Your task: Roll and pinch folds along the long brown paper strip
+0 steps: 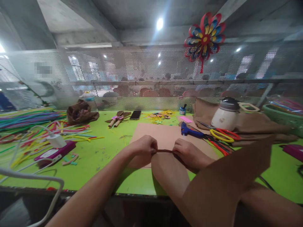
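My left hand [144, 148] and my right hand [190, 153] are close together over the middle of the table. Between them they pinch the far edge of a long sheet of brown paper [213, 186], where a narrow dark fold or roll shows. The sheet bends down toward me past the table's front edge, and its other end rises over my right forearm. Beneath the hands a pale tan board or sheet [151, 130] lies flat. Close to the right hand is a blue glue gun [192, 130]. The fingertips are partly hidden by the hands themselves.
Scissors [221, 135] and folded brown material [255, 123] lie at right near a white pot [226, 115]. At left are a purple power strip [56, 153], a white cable [35, 176] and coloured pipe cleaners [28, 121]. A phone [135, 115] rests farther back.
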Demonstrator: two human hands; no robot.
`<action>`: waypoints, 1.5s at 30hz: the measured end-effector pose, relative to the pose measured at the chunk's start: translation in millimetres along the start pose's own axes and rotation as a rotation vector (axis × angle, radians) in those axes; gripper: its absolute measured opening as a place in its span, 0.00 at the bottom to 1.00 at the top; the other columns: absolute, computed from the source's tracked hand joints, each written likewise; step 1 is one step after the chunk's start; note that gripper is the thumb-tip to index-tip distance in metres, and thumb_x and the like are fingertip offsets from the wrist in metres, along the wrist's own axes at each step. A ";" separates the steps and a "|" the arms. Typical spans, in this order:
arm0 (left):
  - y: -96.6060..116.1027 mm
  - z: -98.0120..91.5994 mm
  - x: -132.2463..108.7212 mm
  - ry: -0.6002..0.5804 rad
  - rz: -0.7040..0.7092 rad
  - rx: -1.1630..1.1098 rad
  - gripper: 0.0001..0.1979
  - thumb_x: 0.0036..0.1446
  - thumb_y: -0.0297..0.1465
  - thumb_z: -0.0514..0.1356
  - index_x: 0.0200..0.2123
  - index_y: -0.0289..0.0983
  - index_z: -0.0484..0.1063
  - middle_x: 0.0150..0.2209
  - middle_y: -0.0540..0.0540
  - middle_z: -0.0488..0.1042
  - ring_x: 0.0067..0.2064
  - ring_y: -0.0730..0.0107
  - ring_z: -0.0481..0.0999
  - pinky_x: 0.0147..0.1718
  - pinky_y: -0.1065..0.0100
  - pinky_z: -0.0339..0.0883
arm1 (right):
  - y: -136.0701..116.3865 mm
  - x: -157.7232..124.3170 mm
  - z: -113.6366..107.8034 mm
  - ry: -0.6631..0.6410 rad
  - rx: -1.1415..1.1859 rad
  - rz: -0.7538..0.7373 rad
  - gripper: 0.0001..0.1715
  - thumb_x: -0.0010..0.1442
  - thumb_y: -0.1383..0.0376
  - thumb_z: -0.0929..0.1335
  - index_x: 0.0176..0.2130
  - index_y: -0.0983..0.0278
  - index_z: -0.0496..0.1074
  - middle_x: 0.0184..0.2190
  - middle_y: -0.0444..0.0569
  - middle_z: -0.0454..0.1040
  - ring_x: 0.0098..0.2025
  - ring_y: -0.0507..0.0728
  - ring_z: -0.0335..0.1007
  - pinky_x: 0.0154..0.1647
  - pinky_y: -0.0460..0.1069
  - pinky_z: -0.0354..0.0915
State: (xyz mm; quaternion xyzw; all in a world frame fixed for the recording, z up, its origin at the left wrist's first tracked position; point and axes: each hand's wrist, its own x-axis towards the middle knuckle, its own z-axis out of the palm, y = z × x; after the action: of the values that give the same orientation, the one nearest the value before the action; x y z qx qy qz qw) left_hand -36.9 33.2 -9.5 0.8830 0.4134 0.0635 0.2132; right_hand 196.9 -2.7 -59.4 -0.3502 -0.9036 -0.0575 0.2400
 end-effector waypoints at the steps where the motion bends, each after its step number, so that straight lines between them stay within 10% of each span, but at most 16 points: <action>1: -0.5 0.1 0.0 0.007 0.000 0.007 0.11 0.43 0.25 0.55 0.30 0.35 0.75 0.27 0.49 0.75 0.29 0.71 0.70 0.27 0.73 0.59 | 1.1 0.2 0.5 -0.001 0.005 0.001 0.11 0.59 0.73 0.63 0.27 0.68 0.70 0.28 0.51 0.67 0.33 0.55 0.60 0.32 0.48 0.56; 45: 25.3 14.7 -21.4 0.199 0.208 0.654 0.03 0.50 0.26 0.55 0.29 0.35 0.70 0.29 0.44 0.70 0.32 0.63 0.69 0.29 0.67 0.60 | -13.8 -3.7 -2.7 -0.088 -0.176 -0.089 0.06 0.57 0.75 0.62 0.32 0.66 0.66 0.32 0.51 0.67 0.36 0.56 0.58 0.34 0.50 0.54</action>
State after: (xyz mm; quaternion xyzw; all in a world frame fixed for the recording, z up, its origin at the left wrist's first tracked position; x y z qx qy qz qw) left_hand -28.8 -2.1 -10.5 0.9314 0.3383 0.0349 -0.1297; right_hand 191.2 -16.0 -57.8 -0.3314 -0.9195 -0.1317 0.1656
